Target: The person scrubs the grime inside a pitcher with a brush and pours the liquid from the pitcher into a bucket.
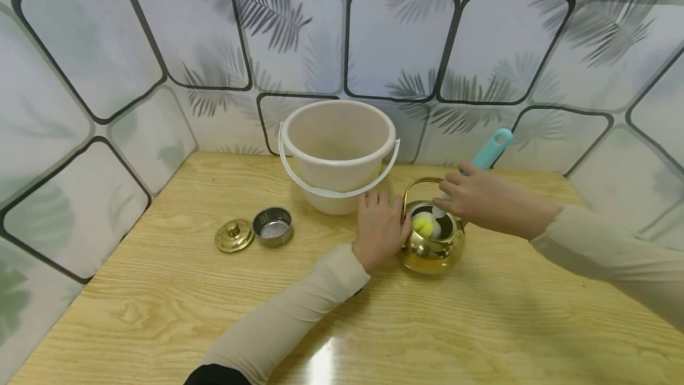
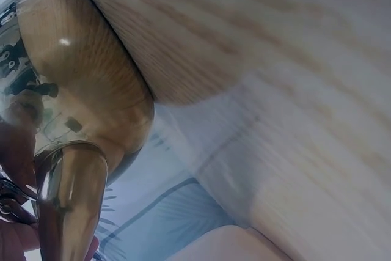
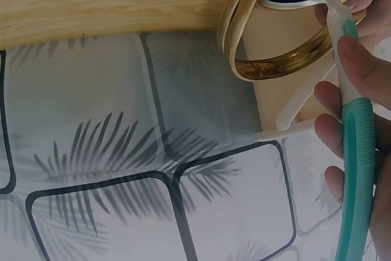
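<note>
Backing the wood-grain table (image 1: 160,314) is a patterned wall (image 1: 299,34); left fingers (image 1: 383,201) grip the kettle (image 1: 431,257), right fingers (image 3: 328,132) a teal handle (image 1: 491,147).

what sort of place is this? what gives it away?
Probably a staged indoor tabletop, though a home corner is possible. The wood-grain table sits right against leaf-patterned walls, with household items on it: a gold-coloured kettle and a white bucket.
</note>
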The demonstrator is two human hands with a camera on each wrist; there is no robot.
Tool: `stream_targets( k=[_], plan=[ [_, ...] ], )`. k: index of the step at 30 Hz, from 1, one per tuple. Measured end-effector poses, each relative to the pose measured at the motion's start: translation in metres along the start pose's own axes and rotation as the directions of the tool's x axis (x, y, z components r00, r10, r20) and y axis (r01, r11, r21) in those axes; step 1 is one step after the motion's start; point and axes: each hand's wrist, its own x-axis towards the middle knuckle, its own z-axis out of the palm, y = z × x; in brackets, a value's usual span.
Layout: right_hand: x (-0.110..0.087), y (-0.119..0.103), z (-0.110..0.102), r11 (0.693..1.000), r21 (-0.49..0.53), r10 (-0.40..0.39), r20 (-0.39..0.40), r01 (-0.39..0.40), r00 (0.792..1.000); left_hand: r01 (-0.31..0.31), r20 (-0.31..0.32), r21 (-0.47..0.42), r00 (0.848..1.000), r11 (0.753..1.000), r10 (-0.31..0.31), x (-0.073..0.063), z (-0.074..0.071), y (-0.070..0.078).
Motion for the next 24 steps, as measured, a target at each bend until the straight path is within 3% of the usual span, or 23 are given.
stream_targets(
  k=[16,24],
  plan=[
    [-0.0036,-0.0003,0.0025,0.999,0.036,0.033,0.03,-0.034,0.999,-0.003,0.026,-0.046,1.0,0.999,0.004,0.0044,0.003,-0.0043],
    [-0.0046,-0.0003,0.0027,0.999,0.027,0.04,0.006,-0.04,0.999,-0.002,0.046,-0.077,0.999,0.997,0.006,0.0047,0.0023,-0.0055]
  ],
)
